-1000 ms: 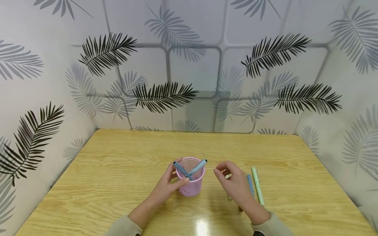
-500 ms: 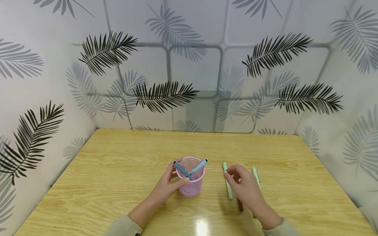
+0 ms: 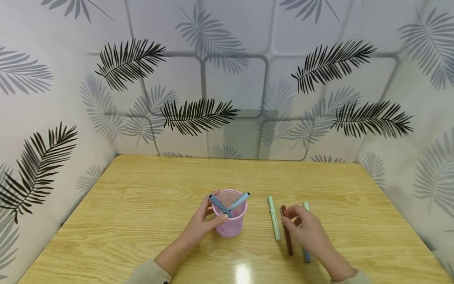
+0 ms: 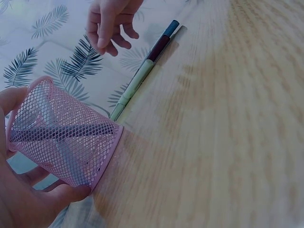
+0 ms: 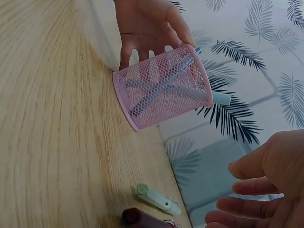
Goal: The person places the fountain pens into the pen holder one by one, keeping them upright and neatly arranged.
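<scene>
My left hand grips a pink mesh pen cup, fingers round the far side and thumb at the near rim. Inside lean a dark blue pen and a light blue pen, crossing each other. My right hand hovers above pens lying on the table, its relaxed fingers holding nothing, as the left wrist view shows. Nearest its fingertips is a brown pen. Left of that lies a light green pen. A blue pen and another green pen are partly hidden by the hand.
The wooden table reaches back to a wall with a leaf pattern. Patterned side walls stand to its left and right. Light glares off the table near the front.
My right hand has moved right, from beside the cup to over the pens, uncovering the left green pen and the brown one. My left hand and the cup have stayed put.
</scene>
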Motion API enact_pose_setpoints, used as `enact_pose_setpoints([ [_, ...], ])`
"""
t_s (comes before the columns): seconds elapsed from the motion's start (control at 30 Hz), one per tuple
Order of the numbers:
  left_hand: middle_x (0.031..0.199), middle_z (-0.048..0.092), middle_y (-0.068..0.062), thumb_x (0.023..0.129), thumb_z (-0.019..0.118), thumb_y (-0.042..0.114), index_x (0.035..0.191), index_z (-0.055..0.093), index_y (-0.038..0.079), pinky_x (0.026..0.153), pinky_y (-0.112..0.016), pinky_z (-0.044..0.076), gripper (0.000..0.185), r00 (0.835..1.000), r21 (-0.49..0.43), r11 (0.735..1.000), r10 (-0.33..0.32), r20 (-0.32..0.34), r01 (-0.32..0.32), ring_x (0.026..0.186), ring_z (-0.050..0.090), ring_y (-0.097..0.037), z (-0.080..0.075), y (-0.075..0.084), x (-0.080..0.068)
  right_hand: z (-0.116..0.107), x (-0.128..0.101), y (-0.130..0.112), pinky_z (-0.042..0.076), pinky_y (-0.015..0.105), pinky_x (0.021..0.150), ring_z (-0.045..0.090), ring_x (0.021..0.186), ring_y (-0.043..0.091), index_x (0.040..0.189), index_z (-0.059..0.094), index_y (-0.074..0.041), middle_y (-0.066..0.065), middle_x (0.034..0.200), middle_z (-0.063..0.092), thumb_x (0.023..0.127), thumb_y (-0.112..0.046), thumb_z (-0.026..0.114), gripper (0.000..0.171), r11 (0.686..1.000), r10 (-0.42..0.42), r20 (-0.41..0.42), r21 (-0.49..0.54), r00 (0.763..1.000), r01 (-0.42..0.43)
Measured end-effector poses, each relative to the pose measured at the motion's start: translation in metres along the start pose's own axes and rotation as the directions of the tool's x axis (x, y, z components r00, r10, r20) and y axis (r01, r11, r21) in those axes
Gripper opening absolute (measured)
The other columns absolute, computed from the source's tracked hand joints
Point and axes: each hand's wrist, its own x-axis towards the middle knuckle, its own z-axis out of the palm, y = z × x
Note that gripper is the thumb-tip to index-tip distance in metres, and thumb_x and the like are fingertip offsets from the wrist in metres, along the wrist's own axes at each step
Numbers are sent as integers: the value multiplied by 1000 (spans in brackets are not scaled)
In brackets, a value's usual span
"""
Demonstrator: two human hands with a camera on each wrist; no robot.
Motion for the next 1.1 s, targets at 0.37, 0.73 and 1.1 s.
enact_pose_setpoints([
  [0.37,134,40,-14,88,64,16,146,26,17,91,-49,42,69,1000,-4,1000,8,-10,-8,123,37,-41,1,0,0,-17,-3,26,47,26,56,58,76,17,108,59,0,7,95,62,90,-18,62,25,997,54,23,-56,998,-53],
  [0.73,135,39,-14,88,64,17,145,27,20,92,-50,42,68,1000,-1,1000,10,-10,-10,124,37,-41,0,-1,0,-26,3,48,50,35,60,61,77,24,110,56,7,15,96,62,89,-18,63,33,984,118,34,-140,993,-112],
  [1.1,135,39,-15,88,64,17,145,26,19,90,-49,44,68,1000,6,1000,8,-7,-8,124,36,-43,1,-1,-1,-26,6,63,49,44,64,59,82,33,109,55,11,21,93,60,87,-15,62,35,967,154,31,-211,988,-144],
])
